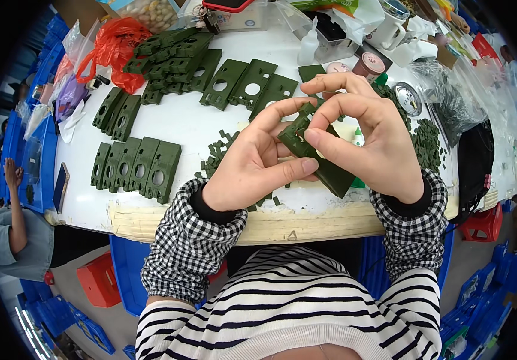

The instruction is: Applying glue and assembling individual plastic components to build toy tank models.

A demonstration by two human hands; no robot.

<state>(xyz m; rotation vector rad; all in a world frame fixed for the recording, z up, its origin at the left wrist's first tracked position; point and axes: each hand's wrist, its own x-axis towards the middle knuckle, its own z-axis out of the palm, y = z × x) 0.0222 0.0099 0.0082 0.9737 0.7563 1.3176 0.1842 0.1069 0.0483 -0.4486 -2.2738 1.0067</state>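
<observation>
White table (pixel 168 129), both hands (pixel 252 162) holding green part (pixel 324 168)

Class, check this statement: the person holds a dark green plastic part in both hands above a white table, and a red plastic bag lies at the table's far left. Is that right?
Nearly right. The head view shows both the left hand and the right hand on the dark green plastic part above the white table, but the bag at the far left is orange, not red.

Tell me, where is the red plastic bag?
In the head view, the red plastic bag sits at the table's far left corner, beside the piled green plastic parts.
</observation>
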